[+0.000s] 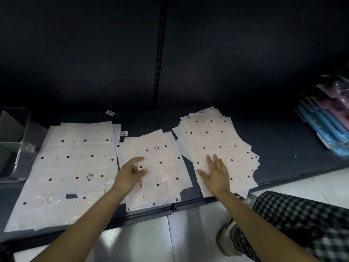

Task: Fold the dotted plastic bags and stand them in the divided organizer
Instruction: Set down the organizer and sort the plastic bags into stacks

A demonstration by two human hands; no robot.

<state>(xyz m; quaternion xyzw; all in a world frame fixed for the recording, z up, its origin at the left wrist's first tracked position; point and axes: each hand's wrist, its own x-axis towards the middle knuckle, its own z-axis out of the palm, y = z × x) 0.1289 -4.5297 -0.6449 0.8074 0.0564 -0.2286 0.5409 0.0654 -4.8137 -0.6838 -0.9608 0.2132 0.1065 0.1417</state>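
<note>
A person crouches at a low, dark shelf (283, 140), seen from their own head looking down at both bare arms. Three groups of pale, dotted plastic bags lie flat on the shelf. On the left is a large unfolded bag (71, 167), spread out with a handle cutout near its front edge. In the middle is a smaller stack of bags (160, 154), with a triangle mark near its far end. On the right is a fanned pile of bags (217, 137), its sheets slid unevenly over one another.

The left hand (130, 173) reaches over the near left part of the middle stack; its grip is loose and holds nothing, with the index finger stretched forward and the other fingers slightly curled. The right hand (217, 171) lies flat on the near part of the fanned pile, fingers spread and straight, pressing on the top sheet, a ring on one finger.

At the far left edge of the shelf stands a clear divided organizer (13, 144), only partly in view. At the far right lie blue and pink packaged goods (328, 133). A knee in checked fabric (302, 224) shows at the lower right, above a pale tiled floor (188, 239)
</note>
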